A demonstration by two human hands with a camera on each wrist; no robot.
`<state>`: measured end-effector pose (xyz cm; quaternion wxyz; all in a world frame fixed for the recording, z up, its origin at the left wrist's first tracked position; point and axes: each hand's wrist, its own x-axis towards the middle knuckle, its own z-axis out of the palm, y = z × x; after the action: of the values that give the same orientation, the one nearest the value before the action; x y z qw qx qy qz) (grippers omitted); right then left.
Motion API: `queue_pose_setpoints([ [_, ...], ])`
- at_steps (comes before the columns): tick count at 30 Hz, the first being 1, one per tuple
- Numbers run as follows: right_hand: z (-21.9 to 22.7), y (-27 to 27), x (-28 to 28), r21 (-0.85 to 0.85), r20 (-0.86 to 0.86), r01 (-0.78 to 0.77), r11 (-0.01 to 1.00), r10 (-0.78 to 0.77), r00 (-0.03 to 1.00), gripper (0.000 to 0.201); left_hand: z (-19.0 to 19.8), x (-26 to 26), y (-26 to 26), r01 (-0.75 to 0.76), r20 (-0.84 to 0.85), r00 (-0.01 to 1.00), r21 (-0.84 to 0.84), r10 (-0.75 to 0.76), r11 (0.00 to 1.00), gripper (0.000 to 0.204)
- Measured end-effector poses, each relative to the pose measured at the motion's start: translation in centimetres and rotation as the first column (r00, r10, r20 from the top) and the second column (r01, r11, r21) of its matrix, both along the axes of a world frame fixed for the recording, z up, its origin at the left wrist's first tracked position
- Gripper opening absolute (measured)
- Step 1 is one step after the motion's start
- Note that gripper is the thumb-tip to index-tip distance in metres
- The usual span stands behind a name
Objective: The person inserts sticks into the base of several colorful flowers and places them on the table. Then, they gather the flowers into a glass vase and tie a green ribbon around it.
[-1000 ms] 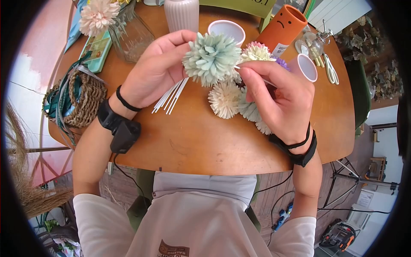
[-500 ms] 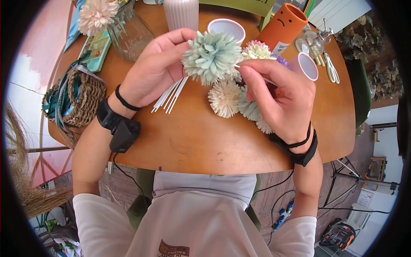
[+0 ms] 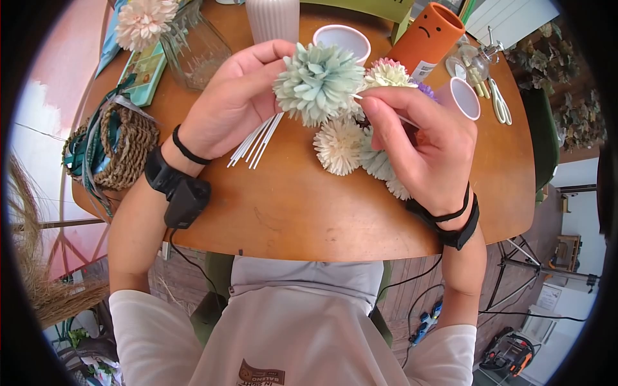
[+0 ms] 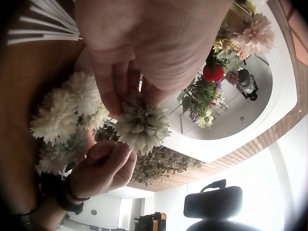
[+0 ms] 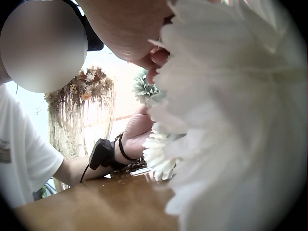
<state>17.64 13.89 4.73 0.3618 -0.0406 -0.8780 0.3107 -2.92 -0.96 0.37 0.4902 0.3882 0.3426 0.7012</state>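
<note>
A pale blue-green artificial flower head (image 3: 320,83) is held up over the table by my left hand (image 3: 238,96), whose fingers grip it from the left and behind. At the flower's right side, my right hand (image 3: 428,141) pinches a thin white stick (image 3: 356,96) between thumb and forefinger. The stick's tip points at the petals. In the left wrist view the same flower (image 4: 143,124) sits between both hands. Below the right hand lie more artificial flowers, among them a cream one (image 3: 339,148). White petals (image 5: 231,115) fill much of the right wrist view.
Several white sticks (image 3: 256,145) lie on the wooden table (image 3: 290,212) below the left hand. A woven basket (image 3: 122,151) and a glass vase (image 3: 193,55) stand to the left. Behind are a ribbed vase (image 3: 273,19), a white cup (image 3: 341,42) and an orange vase (image 3: 428,35).
</note>
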Motion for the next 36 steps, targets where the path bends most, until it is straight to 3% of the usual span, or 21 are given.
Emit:
queue_pose_setpoints([
  [12, 0.3, -0.2, 0.3, -0.037, 0.008, 0.018, 0.999, -0.018, 1.000, 0.008, -0.1, 0.4, 0.2, -0.009, 0.007, 1.000, 0.000, 0.009, 1.000, 0.038],
  [14, 0.5, -0.4, 0.3, -0.040, 0.001, 0.007, 0.999, -0.006, 1.000, 0.008, 1.6, 1.6, 0.2, -0.092, 0.010, 0.996, -0.052, 0.093, 0.994, 0.042],
  [18, 0.6, -0.3, 0.4, 0.011, -0.034, -0.002, 1.000, 0.002, 0.999, 0.008, 1.9, 1.7, 0.2, -0.060, 0.037, 0.998, 0.003, 0.060, 0.998, 0.061],
  [22, 0.0, 0.3, 0.3, 0.037, -0.117, -0.010, 0.999, 0.015, 0.993, 0.005, 2.5, 1.9, -0.4, -0.074, -0.163, 0.984, -0.049, 0.065, 0.996, 0.064],
  [26, -0.3, 0.7, 0.5, 0.188, -0.188, 0.046, 0.981, -0.010, 0.982, 0.010, 2.8, 0.8, -0.8, -0.098, -0.236, 0.969, -0.086, 0.076, 0.991, 0.058],
  [27, -0.4, 0.8, 0.4, 0.158, -0.193, -0.007, 0.987, 0.038, 0.981, 0.012, 2.9, 0.8, -0.7, -0.060, -0.159, 0.986, -0.046, 0.052, 0.997, 0.042],
  [31, -0.8, 1.1, 0.2, 0.129, -0.252, -0.080, 0.988, 0.111, 0.961, 0.012, 3.5, 0.8, -0.9, -0.091, -0.190, 0.978, -0.029, 0.084, 0.995, 0.036],
  [36, -0.5, 1.2, 0.6, 0.143, -0.253, -0.082, 0.986, 0.117, 0.960, 0.021, 6.9, 1.1, -1.8, -0.162, -0.322, 0.934, 0.007, 0.155, 0.987, 0.032],
])
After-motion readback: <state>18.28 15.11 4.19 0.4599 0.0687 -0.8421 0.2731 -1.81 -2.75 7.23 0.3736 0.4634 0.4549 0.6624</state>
